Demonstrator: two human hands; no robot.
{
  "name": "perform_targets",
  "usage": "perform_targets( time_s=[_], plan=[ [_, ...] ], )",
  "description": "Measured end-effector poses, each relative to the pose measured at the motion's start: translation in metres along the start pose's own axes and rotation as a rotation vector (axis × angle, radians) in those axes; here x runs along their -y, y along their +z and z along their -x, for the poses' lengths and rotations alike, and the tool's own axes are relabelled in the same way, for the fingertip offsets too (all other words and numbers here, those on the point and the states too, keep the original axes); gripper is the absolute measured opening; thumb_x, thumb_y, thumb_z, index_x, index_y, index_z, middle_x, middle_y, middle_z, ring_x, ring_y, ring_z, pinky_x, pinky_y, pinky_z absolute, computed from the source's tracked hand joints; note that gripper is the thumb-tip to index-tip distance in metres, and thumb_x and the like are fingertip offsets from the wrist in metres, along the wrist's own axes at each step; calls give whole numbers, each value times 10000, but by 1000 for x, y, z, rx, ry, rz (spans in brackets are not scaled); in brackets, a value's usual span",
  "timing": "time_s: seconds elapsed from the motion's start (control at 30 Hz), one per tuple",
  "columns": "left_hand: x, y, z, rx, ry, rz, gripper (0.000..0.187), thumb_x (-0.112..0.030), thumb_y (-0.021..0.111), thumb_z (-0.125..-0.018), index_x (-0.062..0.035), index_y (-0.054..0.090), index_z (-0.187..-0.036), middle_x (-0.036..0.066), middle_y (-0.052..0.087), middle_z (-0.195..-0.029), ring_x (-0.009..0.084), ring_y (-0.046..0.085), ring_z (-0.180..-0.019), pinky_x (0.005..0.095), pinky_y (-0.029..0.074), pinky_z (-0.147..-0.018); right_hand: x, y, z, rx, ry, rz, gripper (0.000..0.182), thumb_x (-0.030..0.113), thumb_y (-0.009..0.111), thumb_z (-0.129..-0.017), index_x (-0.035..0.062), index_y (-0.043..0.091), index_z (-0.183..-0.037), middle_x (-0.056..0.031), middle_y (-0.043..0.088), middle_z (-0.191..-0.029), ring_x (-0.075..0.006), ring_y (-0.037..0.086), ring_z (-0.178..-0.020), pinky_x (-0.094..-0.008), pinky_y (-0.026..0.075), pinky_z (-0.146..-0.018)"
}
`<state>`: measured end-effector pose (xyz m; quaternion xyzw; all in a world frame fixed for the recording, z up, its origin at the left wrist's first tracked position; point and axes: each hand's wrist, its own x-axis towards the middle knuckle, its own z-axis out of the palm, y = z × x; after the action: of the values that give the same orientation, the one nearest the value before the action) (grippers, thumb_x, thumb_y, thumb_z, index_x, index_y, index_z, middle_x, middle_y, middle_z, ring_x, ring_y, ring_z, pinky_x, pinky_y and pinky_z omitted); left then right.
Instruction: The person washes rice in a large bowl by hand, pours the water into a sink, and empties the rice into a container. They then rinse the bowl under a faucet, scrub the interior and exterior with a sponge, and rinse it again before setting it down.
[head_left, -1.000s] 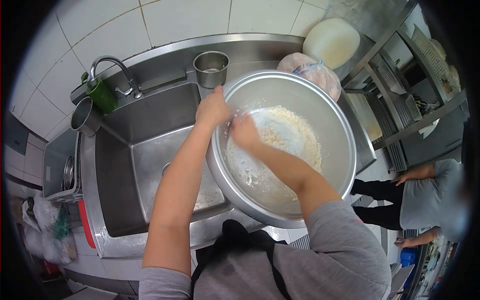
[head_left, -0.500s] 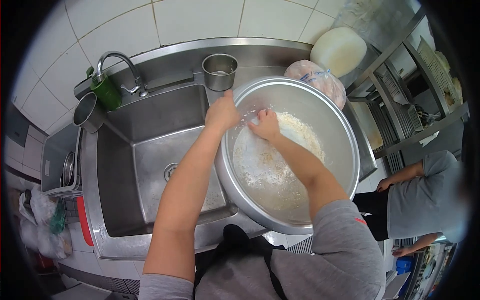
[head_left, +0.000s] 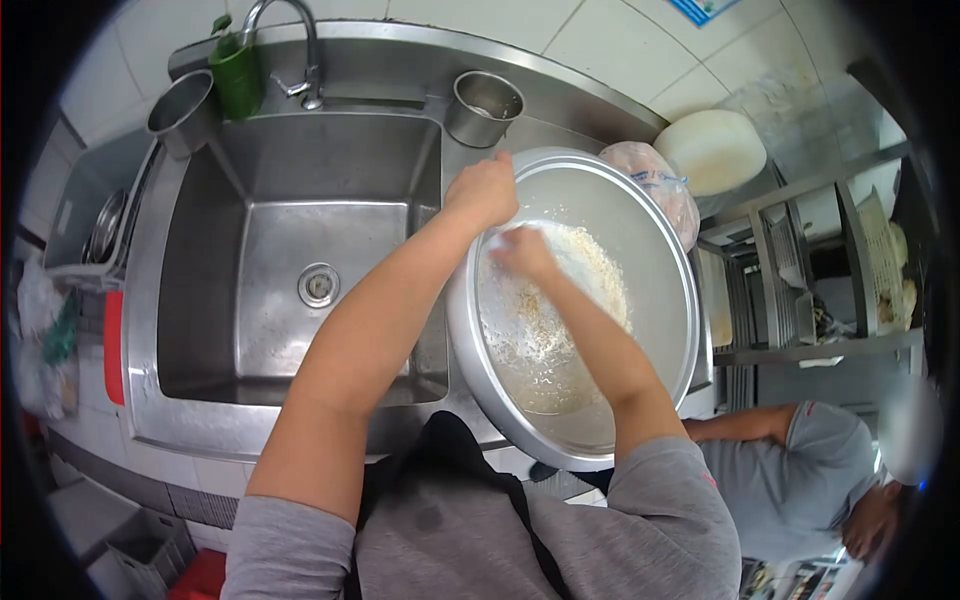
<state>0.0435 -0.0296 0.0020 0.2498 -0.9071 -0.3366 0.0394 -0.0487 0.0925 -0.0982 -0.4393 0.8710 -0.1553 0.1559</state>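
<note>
A large, round aluminium basin (head_left: 690, 330) stands at the right of the sink, tilted toward it. My left hand (head_left: 485, 192) is closed on its rim at the upper left. In the basin lies wet white rice (head_left: 590, 270), with cloudy water pooled toward the near side. My right hand (head_left: 522, 252) is inside the basin, at the left part of the rice, and motion blurs its fingers. Just beyond my left hand, a small metal pot (head_left: 486, 108) sits on the counter.
The steel sink (head_left: 270, 300) with a drain is at left, under a curved tap (head_left: 313, 60). A green pump bottle (head_left: 236, 80) and a metal container (head_left: 184, 112) stand behind it. A bagged bundle (head_left: 655, 190) lies behind the basin. At right are a rack (head_left: 800, 270) and another person (head_left: 790, 480).
The view has shifted, and the basin looks more steeply tilted toward the sink. My right hand has curled inward over the rice. The other person has bent closer behind my right arm.
</note>
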Motion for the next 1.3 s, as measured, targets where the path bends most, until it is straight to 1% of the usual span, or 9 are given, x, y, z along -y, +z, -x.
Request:
perform_targets(
  time_s=[0.2,0.33,0.43,0.57,0.63,0.73,0.93,1.2,1.3],
  plan=[
    [2,2,-2,-39,23,32,443,-34,537,-661,5,410,-1083,216,565,-951,352,549,-909,418,445,-769,19,28,37,168,-306,63,287,196,659,-607,22,607,-829,-222,563,-814,-340,556,-768,-404,444,-735],
    [3,0,1,0,5,19,452,-43,555,-657,9,408,-1080,215,559,-970,343,552,-914,410,448,-775,-29,-16,-30,105,210,-18,324,186,685,-581,-15,602,-821,-179,613,-769,-263,609,-706,-351,480,-638],
    [0,2,0,-8,21,16,461,-45,556,-657,7,405,-1090,213,556,-980,340,549,-922,405,449,-778,-24,-28,-23,56,263,-52,310,192,691,-585,4,614,-819,-157,618,-745,-256,608,-684,-346,477,-639],
    [4,0,0,-30,23,9,398,-79,557,-684,25,431,-1047,207,569,-970,327,559,-918,375,452,-792,17,18,16,67,-279,129,293,244,698,-594,42,631,-796,-171,611,-762,-282,602,-707,-354,474,-646],
    [2,0,1,-14,19,17,425,-64,554,-674,14,418,-1070,211,561,-980,333,549,-930,389,449,-789,-12,7,-7,41,-271,163,291,241,687,-601,30,630,-794,-171,610,-739,-298,600,-680,-360,476,-639],
    [1,-3,-1,-4,14,30,453,-48,547,-667,3,405,-1093,216,550,-995,339,539,-944,405,444,-788,-21,-20,-33,38,182,5,190,161,639,-600,-16,609,-662,-189,578,-623,-303,584,-602,-336,471,-623],
    [4,2,-1,-5,41,29,398,-58,541,-690,34,417,-1057,220,559,-970,334,555,-920,386,450,-786,35,14,36,224,-297,134,183,173,633,-611,7,613,-686,-193,600,-701,-321,591,-685,-393,461,-695],
    [1,0,-3,7,77,5,386,-55,529,-700,37,413,-1057,226,561,-957,342,553,-921,395,447,-791,-61,3,17,-319,216,338,295,123,573,-650,40,499,-923,-183,485,-1002,-357,448,-981,-425,372,-837],
    [1,-1,-6,24,42,8,390,-49,520,-700,24,412,-1067,226,559,-964,350,549,-922,398,445,-793,-39,33,61,-280,-144,-26,302,63,550,-642,44,470,-932,-191,407,-1128,-350,382,-1062,-422,326,-902]
  ],
)
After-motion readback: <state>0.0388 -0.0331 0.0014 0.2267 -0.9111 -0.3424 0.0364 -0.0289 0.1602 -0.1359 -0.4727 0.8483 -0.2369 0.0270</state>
